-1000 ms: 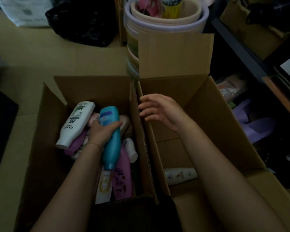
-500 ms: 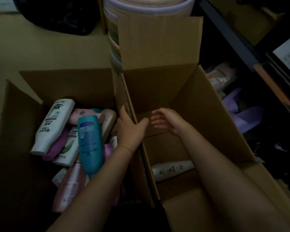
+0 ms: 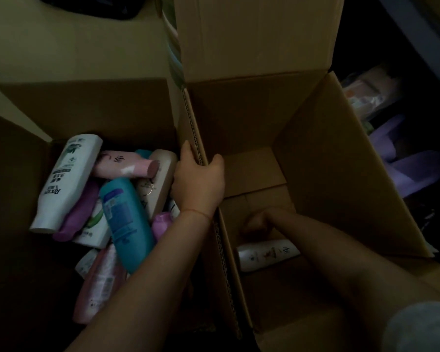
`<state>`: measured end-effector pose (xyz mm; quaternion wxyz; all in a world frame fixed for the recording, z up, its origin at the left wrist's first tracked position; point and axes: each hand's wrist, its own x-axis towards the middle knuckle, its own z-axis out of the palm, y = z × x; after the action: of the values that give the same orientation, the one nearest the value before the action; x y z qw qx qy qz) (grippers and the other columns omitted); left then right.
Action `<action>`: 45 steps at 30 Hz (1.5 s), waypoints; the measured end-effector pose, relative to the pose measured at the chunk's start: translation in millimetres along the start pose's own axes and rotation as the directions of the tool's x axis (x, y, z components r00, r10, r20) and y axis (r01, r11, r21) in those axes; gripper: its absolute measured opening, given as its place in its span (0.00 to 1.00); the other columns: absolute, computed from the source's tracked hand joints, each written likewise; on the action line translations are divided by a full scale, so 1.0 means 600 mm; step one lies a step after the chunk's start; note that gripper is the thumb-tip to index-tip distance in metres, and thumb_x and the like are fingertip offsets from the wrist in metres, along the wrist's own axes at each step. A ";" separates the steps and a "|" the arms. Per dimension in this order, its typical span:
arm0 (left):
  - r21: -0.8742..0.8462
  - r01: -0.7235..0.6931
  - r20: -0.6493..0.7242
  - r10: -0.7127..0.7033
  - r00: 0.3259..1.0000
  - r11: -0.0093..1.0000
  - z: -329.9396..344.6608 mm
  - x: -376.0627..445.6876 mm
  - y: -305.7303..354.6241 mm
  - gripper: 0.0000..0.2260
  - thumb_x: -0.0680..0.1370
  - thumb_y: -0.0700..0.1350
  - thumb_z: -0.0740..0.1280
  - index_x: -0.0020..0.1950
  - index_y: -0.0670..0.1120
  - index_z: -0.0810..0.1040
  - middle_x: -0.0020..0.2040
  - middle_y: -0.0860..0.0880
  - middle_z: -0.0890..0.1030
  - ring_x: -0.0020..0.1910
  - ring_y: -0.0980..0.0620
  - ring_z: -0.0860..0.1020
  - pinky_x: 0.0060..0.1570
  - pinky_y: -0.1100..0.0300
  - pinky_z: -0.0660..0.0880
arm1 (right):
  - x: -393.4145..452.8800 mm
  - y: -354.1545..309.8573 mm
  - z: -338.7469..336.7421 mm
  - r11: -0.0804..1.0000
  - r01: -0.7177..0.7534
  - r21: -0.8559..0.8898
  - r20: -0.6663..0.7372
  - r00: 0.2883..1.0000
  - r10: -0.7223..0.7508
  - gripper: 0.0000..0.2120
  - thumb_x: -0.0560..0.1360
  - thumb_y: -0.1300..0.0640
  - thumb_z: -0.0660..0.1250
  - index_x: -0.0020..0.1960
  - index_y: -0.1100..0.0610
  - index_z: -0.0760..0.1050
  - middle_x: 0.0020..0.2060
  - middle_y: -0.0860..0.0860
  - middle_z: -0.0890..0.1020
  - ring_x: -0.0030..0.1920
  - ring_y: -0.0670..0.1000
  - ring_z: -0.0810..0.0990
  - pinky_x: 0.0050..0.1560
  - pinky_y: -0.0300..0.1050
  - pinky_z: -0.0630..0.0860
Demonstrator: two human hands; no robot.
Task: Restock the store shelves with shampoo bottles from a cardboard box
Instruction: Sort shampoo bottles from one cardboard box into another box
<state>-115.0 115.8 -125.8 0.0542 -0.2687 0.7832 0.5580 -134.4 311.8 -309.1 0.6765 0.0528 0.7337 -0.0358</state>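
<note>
Left hand (image 3: pixel 198 182) off the teal bottle (image 3: pixel 126 224) now, gripping the wall of the right-hand box (image 3: pixel 196 146); teal bottle dropped back on the pile in the left box (image 3: pixel 87 107). Right hand (image 3: pixel 258 221) gone down by the white bottle (image 3: pixel 267 254), fingers curled, grip impossible to tell. Looks like reaching for that one next

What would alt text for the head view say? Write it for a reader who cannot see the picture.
A person's left hand grips the cardboard wall between two open boxes while the right hand reaches down into the right box, just above a lone white bottle. The left box holds a jumble of shampoo bottles, a teal bottle on top. The scene is dim.
</note>
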 end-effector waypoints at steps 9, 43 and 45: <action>0.022 -0.016 -0.028 0.017 0.999 1.000 0.008 0.001 -0.004 0.31 0.77 0.58 0.66 0.79 0.58 0.59 0.68 0.51 0.75 0.60 0.48 0.78 0.58 0.44 0.77 | -0.056 -0.007 0.050 0.993 0.063 0.104 -0.339 0.940 -0.024 0.19 0.81 0.55 0.61 0.69 0.63 0.72 0.67 0.60 0.75 0.68 0.60 0.73 0.61 0.46 0.72; 0.084 0.157 0.202 -0.171 0.964 0.984 -0.337 0.017 0.075 0.19 0.84 0.56 0.55 0.55 0.42 0.77 0.47 0.42 0.81 0.39 0.46 0.78 0.40 0.57 0.75 | -0.528 -0.312 0.068 -0.017 0.729 0.684 -0.676 0.625 -0.391 0.20 0.76 0.56 0.69 0.66 0.58 0.68 0.57 0.60 0.80 0.54 0.59 0.82 0.55 0.58 0.80; 0.121 0.144 0.172 -0.163 0.971 0.982 -0.350 0.018 0.053 0.14 0.83 0.51 0.58 0.50 0.43 0.76 0.43 0.43 0.78 0.37 0.48 0.76 0.34 0.58 0.71 | -0.512 -0.333 0.084 0.036 0.738 0.674 -0.670 0.632 -0.390 0.14 0.79 0.56 0.65 0.63 0.58 0.69 0.56 0.59 0.79 0.54 0.58 0.81 0.54 0.53 0.80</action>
<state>-94.3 -70.3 -25.3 0.1826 -0.2733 0.7808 0.5313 -85.3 98.4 -11.0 0.3191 0.1319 0.6205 -0.7041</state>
